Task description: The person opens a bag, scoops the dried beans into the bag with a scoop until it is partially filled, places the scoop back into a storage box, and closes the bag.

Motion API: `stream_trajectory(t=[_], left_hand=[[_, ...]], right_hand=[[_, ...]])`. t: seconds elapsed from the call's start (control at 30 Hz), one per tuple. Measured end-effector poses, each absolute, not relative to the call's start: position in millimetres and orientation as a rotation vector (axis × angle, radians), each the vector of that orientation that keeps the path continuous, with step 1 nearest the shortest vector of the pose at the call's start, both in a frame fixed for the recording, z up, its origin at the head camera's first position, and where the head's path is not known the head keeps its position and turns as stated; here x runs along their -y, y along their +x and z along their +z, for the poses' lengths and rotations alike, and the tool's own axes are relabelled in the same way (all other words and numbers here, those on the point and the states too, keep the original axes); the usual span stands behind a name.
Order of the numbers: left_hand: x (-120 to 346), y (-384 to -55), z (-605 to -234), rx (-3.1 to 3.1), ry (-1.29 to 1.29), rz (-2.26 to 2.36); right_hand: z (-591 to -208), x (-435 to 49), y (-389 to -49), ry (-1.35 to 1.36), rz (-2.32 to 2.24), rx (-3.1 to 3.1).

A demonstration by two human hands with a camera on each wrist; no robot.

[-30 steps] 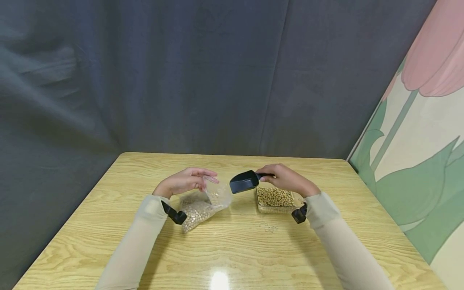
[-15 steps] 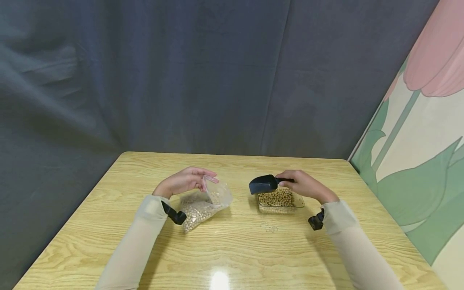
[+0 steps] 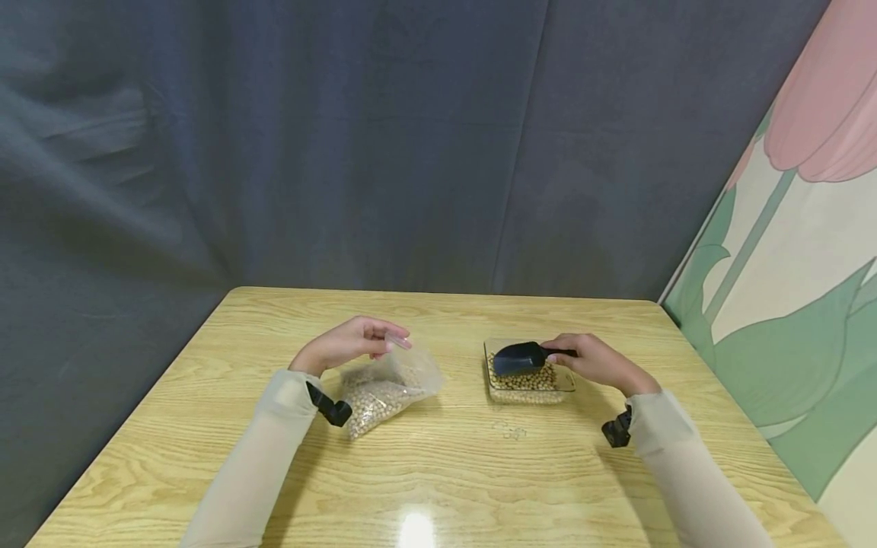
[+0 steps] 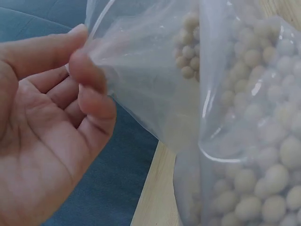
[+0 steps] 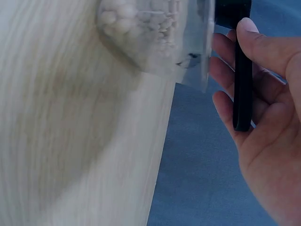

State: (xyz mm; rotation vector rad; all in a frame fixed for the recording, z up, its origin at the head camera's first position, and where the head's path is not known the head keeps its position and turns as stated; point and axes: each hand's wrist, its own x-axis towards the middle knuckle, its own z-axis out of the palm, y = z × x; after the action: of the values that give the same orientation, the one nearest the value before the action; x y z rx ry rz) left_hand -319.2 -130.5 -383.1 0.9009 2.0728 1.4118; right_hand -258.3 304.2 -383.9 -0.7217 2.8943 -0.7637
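Note:
My left hand [image 3: 349,344] pinches the rim of a clear plastic bag [image 3: 384,399] between thumb and fingertips. Round beige beans [image 4: 273,183] fill the lower part of that bag, which lies on the table. With my right hand [image 3: 592,361] I hold the handle of a black scoop [image 3: 518,358]; the thumb lies along the handle [image 5: 243,89] in the right wrist view. The scoop's bowl is over the beans in a clear rectangular container [image 3: 565,385], its front low among them. How deep its edge goes is hidden.
Small clear bits [image 3: 508,431], too small to make out, lie on the wooden table [image 3: 438,479] in front of the container. A dark curtain [image 3: 384,152] hangs behind the table, and a painted wall [image 3: 788,304] stands at the right.
My right hand has carried the scoop rightward from near the bag and lowered it into the container. The left hand stays in place; the bag's mouth has sagged over somewhat.

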Motion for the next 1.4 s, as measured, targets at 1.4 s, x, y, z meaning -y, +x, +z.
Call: stream_trajectory(t=[1.4], left_hand=[[115,-314,-370,-2.409,0.717,1.545]], right_hand=[[-383,-224,-255,-0.623,-1.325,-2.74]])
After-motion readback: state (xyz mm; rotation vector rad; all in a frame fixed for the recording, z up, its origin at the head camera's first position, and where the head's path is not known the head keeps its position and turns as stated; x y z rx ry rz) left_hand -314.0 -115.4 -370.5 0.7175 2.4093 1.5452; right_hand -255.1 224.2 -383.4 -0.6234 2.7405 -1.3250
